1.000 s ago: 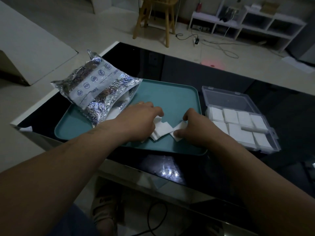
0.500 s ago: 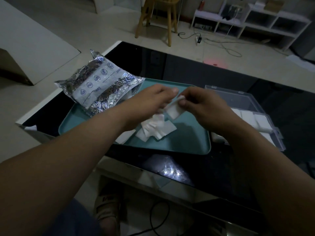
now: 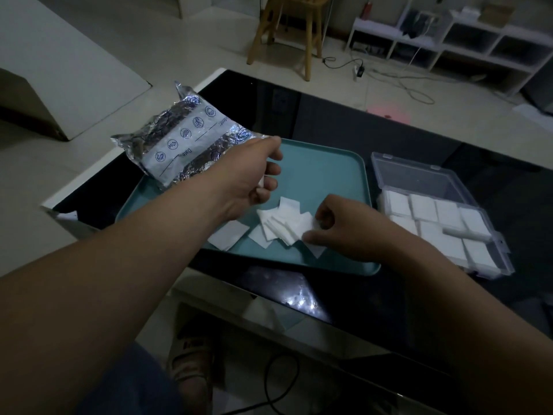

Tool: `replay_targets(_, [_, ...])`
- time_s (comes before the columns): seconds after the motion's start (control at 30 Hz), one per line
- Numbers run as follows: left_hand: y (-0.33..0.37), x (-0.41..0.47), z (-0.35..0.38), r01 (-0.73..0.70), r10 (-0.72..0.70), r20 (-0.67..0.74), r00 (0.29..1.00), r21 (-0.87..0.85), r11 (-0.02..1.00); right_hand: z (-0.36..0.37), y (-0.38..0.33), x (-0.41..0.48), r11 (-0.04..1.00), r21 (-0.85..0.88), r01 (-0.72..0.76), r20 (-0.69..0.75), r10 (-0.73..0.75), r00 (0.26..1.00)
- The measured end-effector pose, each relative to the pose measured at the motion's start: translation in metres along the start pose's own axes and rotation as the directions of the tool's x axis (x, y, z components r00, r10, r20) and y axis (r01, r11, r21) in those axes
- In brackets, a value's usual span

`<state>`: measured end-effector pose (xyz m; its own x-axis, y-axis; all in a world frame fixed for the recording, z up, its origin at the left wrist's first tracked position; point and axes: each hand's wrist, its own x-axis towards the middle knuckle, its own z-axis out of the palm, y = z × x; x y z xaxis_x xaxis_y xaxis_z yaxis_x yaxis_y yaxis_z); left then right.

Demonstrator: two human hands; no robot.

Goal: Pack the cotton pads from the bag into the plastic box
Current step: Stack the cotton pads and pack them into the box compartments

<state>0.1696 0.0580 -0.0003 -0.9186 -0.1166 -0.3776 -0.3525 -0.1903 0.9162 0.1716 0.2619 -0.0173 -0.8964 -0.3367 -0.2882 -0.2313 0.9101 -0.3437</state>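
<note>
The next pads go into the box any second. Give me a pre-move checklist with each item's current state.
1. Right hand grip on the loose pads: ok, thumb and fingers pinch the pile's right edge.
2. Left hand holding a pad: cannot tell, fingers curled, only a white sliver shows between them.
3. Plastic box open: ok, lid folded back.
4. Room in the box: cannot tell, every visible compartment already shows pads.
5. All pads gathered: not ok, a stray pad lies apart, left of the pile on the tray.
</note>
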Motion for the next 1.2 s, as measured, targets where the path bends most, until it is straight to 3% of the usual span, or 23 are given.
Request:
replay_targets(0.27, [-0.001,0.0,0.001,0.016,-0.017,0.017,1.0,0.079,0.997,-0.004,-0.002,0.001,0.997,0.077,-0.013,0.059,0.008,0.998])
replay_targets(0.4, [-0.004,0.002,0.0,-0.035,0.029,0.03,0.999,0.196,0.98,0.0,-0.009,-0.002,1.0,0.009,-0.006,0.057,0.006,0.998])
replay_targets(0.47, [-0.01,0.003,0.0,-0.121,0.109,0.052,0.993,0.475,0.872,0.007,-0.012,-0.001,0.999,-0.047,0.001,0.036,0.001,0.999])
replay_targets(0.53, [-0.021,0.004,-0.002,-0.172,0.181,0.077,0.98,0.785,0.596,0.009,-0.012,-0.001,0.998,-0.062,0.005,0.042,-0.002,0.999])
replay_targets(0.57, [-0.026,0.004,-0.002,-0.174,0.2,0.088,0.976,0.867,0.466,0.008,-0.011,-0.001,0.999,-0.053,0.012,0.054,-0.009,0.999])
replay_targets(0.63, [-0.033,0.007,-0.001,-0.177,0.197,0.109,0.974,0.913,0.367,0.001,-0.006,0.0,0.999,-0.017,0.042,0.074,-0.04,0.996])
replay_targets(0.77, [-0.033,0.016,0.004,-0.168,0.186,0.106,0.977,0.919,0.357,-0.017,0.006,0.003,0.986,0.038,0.165,0.031,-0.166,0.986])
replay_targets(0.97, [-0.033,0.017,0.009,-0.245,0.271,0.133,0.953,0.865,0.438,-0.006,0.005,0.021,0.931,-0.131,0.34,0.056,-0.335,0.941])
replay_targets(1.07, [-0.026,0.015,0.006,-0.28,0.347,0.104,0.932,0.816,0.506,0.003,0.003,0.023,0.933,-0.171,0.317,0.042,-0.314,0.948])
replay_targets(1.2, [-0.025,0.018,-0.001,-0.275,0.353,0.092,0.931,0.813,0.514,0.006,0.005,0.019,0.945,-0.149,0.29,-0.052,-0.301,0.952])
